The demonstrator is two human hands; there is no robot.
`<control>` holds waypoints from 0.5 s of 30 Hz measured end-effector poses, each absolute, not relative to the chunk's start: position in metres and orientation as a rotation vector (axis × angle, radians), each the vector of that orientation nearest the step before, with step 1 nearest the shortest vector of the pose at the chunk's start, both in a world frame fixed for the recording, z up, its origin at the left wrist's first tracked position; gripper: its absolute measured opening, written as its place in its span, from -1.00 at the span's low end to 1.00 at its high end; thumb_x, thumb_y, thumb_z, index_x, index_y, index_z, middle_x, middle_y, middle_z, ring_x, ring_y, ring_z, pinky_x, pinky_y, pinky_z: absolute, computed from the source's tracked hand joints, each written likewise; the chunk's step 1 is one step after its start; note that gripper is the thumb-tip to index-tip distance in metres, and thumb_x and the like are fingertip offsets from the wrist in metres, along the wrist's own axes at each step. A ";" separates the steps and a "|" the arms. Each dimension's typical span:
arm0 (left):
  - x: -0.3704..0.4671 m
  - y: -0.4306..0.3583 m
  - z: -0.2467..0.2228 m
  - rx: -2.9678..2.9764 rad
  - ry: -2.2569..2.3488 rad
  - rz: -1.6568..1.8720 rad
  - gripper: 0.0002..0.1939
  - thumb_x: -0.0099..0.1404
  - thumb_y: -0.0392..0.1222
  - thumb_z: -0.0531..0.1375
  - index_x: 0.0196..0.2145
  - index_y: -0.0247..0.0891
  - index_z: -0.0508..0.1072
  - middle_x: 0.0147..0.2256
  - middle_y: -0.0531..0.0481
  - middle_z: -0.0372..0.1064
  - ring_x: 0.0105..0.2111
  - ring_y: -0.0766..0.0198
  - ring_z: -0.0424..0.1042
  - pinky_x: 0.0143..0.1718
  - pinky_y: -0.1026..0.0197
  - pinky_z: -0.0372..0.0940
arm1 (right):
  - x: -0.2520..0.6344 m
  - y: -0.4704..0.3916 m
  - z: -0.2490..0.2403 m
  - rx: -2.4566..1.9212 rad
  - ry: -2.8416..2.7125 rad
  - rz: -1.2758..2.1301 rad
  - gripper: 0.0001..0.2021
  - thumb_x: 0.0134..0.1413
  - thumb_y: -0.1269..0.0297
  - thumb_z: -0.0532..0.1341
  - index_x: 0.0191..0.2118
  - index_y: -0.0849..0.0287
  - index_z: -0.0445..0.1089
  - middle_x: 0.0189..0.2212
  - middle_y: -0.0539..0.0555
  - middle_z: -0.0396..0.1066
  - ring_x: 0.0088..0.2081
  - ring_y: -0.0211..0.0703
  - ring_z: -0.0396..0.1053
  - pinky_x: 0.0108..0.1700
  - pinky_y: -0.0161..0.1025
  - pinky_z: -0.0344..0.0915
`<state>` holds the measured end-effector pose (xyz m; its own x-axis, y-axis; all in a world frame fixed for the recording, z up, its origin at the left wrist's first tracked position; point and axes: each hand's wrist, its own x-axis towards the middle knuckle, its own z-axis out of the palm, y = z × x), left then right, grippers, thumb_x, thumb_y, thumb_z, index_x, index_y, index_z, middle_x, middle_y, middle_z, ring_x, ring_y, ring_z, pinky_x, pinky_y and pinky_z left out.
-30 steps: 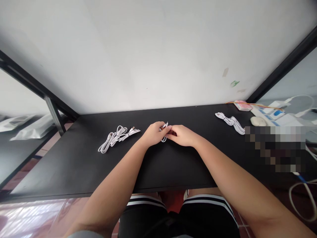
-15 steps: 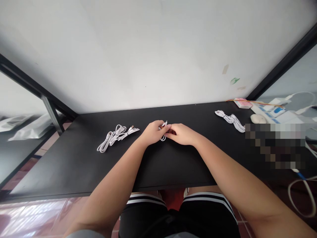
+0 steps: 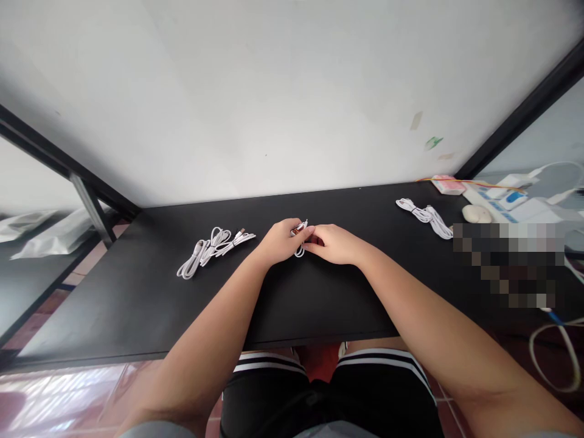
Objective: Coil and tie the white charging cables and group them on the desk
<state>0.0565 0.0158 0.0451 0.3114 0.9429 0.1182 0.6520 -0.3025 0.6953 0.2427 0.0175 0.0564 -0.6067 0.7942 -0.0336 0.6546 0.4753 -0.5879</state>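
Observation:
Both of my hands meet over the middle of the black table (image 3: 319, 310). My left hand (image 3: 283, 241) is closed around a bundled white USB cable (image 3: 299, 252), whose metal plug shows between the fingers. From the other side, my right hand (image 3: 335, 243) pinches at the same cable with thumb and fingertips. What those fingertips grip exactly is partly hidden. On the left lie several coiled white cables (image 3: 214, 248), tied in bundles and touching one another. Another pair of tied white cable bundles (image 3: 424, 217) rests on the right.
At the right end are a white power strip (image 3: 495, 207) with chargers, a pink-and-white box (image 3: 448, 185) and a rounded white case (image 3: 477, 213). A pixelated patch covers part of that side. A white wall (image 3: 274, 103) rises behind the table, with dark metal posts at both sides.
The view has shifted slightly. Both hands stay together on the cable in nearly the same pose, and the bundles on either side have not moved.

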 end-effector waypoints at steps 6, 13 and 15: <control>0.056 0.016 0.044 2.055 1.406 0.704 -0.55 0.36 0.19 0.05 -0.50 -0.21 0.27 -0.50 0.07 0.27 -0.46 0.28 0.23 -0.41 0.21 0.09 | 0.243 0.017 0.056 -1.242 -2.513 0.783 -0.72 0.26 0.10 0.17 -0.43 0.13 0.32 -0.41 0.08 0.48 -0.39 -0.11 0.40 -0.36 -0.20 0.17; 0.055 0.016 0.046 2.066 1.409 0.675 -0.56 0.37 0.18 0.05 -0.44 -0.23 0.38 -0.47 0.04 0.33 -0.43 0.26 0.29 -0.39 0.20 0.11 | 0.242 0.015 0.058 -1.254 -2.564 0.718 -0.72 0.25 0.09 0.18 -0.41 0.15 0.35 -0.39 0.12 0.47 -0.35 -0.07 0.42 -0.33 -0.19 0.18; 0.055 0.016 0.046 2.058 1.410 0.671 -0.55 0.37 0.18 0.05 -0.44 -0.23 0.40 -0.47 0.04 0.34 -0.43 0.26 0.30 -0.38 0.20 0.12 | 0.242 0.015 0.058 -1.247 -2.584 0.706 -0.73 0.25 0.10 0.18 -0.40 0.15 0.36 -0.40 0.12 0.46 -0.36 -0.07 0.42 -0.33 -0.19 0.18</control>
<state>0.0554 0.0163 0.0460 0.3247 0.9412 0.0935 0.6662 -0.2977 0.6838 0.2421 0.0150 0.0583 -0.6297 0.7759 -0.0375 0.6872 0.5339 -0.4927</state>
